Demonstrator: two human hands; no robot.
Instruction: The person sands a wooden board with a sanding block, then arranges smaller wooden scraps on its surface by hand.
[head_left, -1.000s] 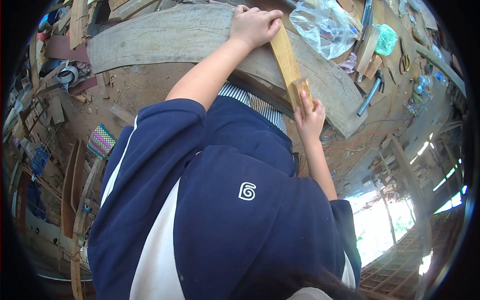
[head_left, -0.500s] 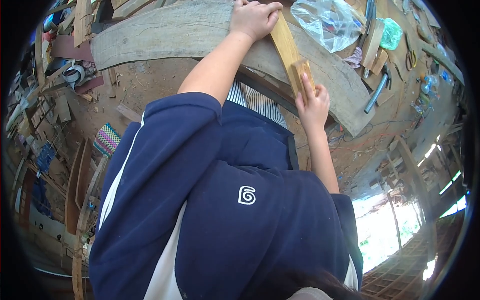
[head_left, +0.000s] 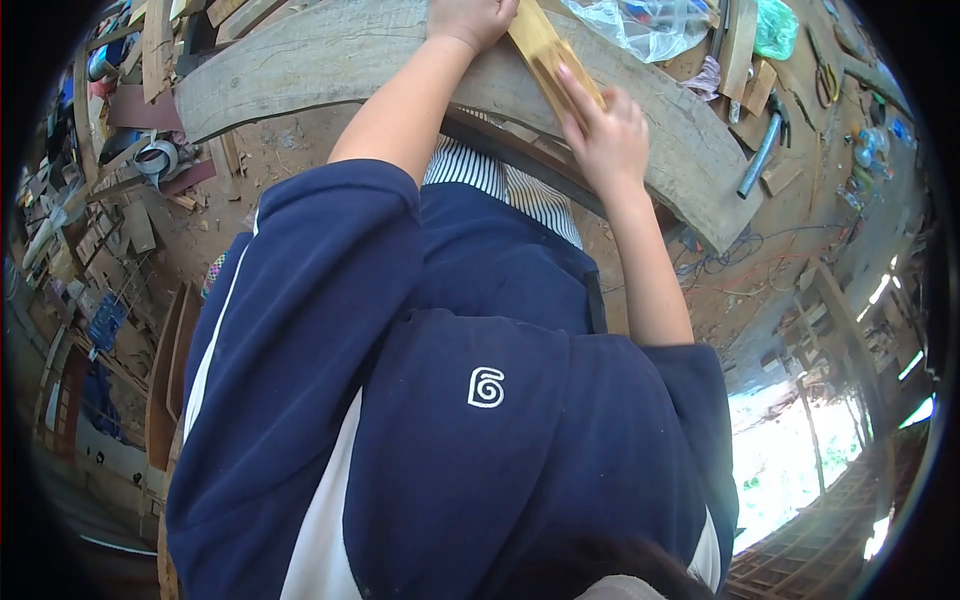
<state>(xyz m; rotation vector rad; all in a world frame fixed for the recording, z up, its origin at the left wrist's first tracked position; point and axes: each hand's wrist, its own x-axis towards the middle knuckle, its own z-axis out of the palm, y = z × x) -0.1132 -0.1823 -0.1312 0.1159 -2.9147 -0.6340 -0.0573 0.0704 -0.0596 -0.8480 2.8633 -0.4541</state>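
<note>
A yellowish wooden strip (head_left: 530,28) lies at a slant across a broad, curved grey board (head_left: 310,60). My left hand (head_left: 470,20) is closed around the strip's far end, partly cut off by the top edge of the view. On the strip, a small wooden block (head_left: 552,62) sits under the fingers of my right hand (head_left: 610,135). Those fingers press along the block, with the thumb at the strip's near side. The block's underside is hidden.
Beyond the board's right end are a clear plastic bag (head_left: 645,25), a green bag (head_left: 777,28), a blue-handled hammer (head_left: 765,150) and pliers (head_left: 826,85). A tape roll (head_left: 156,160) lies among wood scraps at left. Cables (head_left: 735,250) cross the ground at right.
My right hand and the block have moved up along the strip, toward my left hand. The view has shifted slightly, while my left hand still holds the far end.
</note>
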